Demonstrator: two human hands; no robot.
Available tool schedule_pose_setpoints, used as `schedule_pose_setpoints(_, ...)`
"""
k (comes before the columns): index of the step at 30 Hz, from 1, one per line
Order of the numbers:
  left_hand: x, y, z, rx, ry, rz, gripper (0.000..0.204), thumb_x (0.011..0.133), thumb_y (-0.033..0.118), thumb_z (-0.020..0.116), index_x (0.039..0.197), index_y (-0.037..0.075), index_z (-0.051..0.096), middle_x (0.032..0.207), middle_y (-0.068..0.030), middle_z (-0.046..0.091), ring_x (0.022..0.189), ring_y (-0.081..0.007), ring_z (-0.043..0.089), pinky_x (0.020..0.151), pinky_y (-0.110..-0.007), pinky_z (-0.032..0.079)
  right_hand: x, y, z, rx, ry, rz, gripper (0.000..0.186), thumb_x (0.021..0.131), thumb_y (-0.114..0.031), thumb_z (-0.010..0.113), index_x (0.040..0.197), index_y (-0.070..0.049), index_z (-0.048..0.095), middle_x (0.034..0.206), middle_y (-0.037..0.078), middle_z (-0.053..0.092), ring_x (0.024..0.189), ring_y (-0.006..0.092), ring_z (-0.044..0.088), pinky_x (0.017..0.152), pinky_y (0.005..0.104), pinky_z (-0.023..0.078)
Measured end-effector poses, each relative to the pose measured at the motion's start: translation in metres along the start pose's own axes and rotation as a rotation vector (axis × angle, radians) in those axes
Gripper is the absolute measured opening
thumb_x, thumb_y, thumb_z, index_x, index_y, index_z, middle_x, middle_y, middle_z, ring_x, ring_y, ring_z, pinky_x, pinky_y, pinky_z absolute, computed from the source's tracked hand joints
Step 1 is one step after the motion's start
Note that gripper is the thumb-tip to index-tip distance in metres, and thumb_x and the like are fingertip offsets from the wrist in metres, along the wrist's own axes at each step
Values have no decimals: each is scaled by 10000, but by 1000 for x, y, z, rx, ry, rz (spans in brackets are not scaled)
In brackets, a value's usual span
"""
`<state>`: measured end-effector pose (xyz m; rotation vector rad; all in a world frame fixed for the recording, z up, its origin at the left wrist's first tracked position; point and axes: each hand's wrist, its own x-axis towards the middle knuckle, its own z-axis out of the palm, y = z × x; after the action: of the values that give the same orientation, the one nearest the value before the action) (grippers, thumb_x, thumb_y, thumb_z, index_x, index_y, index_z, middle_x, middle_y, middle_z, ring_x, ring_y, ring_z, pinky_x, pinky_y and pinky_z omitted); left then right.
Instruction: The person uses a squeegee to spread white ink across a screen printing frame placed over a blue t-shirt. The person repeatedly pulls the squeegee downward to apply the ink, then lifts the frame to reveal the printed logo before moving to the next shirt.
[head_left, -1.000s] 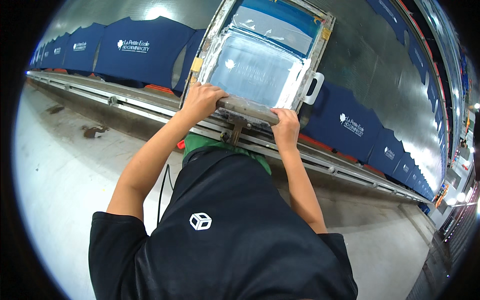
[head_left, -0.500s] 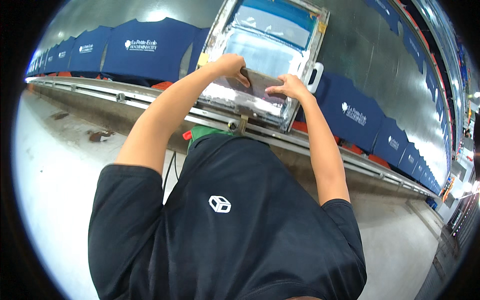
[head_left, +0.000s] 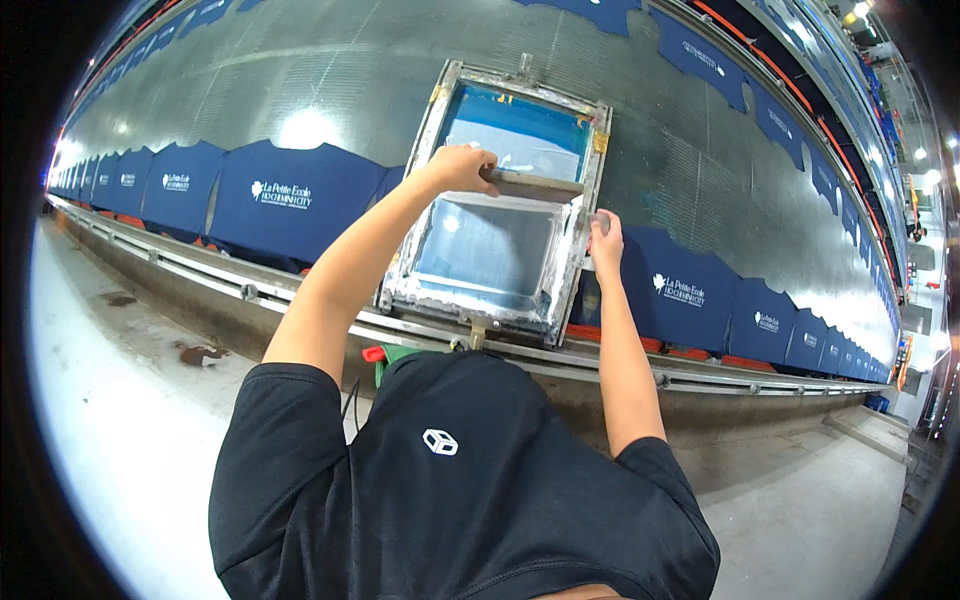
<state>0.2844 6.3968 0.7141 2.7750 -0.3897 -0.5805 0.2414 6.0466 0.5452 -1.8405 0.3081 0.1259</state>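
Observation:
A screen-printing frame (head_left: 600, 140) with a worn, ink-smeared rim lies on the long table ahead of me. Blue and whitish ink shows on its far part, and a pale grey mesh window (head_left: 485, 245) fills the near part. My left hand (head_left: 465, 168) is closed round the left end of a squeegee (head_left: 540, 187), which lies crosswise over the screen at mid-length. Outside the frame's right edge, my right hand (head_left: 605, 248) is closed on the frame's side handle, which is mostly hidden by the fingers.
Navy printed fabric pieces (head_left: 285, 235) lie in a row along the near table edge, with more navy pieces (head_left: 680, 285) to the right. A metal rail (head_left: 200, 278) runs along the table front. Another row of fabric (head_left: 700, 50) lines the far side.
My right hand has left the squeegee and taken hold of the side handle. The squeegee has moved from the screen's near end toward its middle, in my left hand alone.

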Motion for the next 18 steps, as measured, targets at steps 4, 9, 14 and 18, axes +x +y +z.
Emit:
schedule_pose_setpoints(4,-31,5,34,54,9,-6,522,816,276,800,1330,277,710,1070,-103,777,981,-330,729,848,-446,565,33,32,11,-24,154,-231,196,1033,-239,662,1136,-84,725,731,-8,614,572,80,522,537,277,437)
schedule_pose_setpoints(9,-144,35,94,-117,177,52,630,802,12,724,1366,292,694,1288,-45,735,1116,-308,715,936,-424,576,4,-38,2,127,186,-177,188,1021,-198,682,1073,-32,754,757,-11,643,603,72,534,558,266,434)
schedule_pose_setpoints(14,-241,59,132,40,239,127,680,789,55,755,1419,288,646,1472,35,631,1341,-248,595,1069,-430,499,-9,-60,-3,97,244,-207,201,1008,-243,696,1033,-55,764,754,14,663,614,112,571,579,311,469)
schedule_pose_setpoints(18,-253,68,110,106,235,70,653,771,45,738,1378,277,679,1457,19,640,1277,-232,618,1042,-427,481,-21,-76,6,121,244,-224,196,1017,-245,686,1039,-64,759,710,11,638,587,105,551,561,312,449)
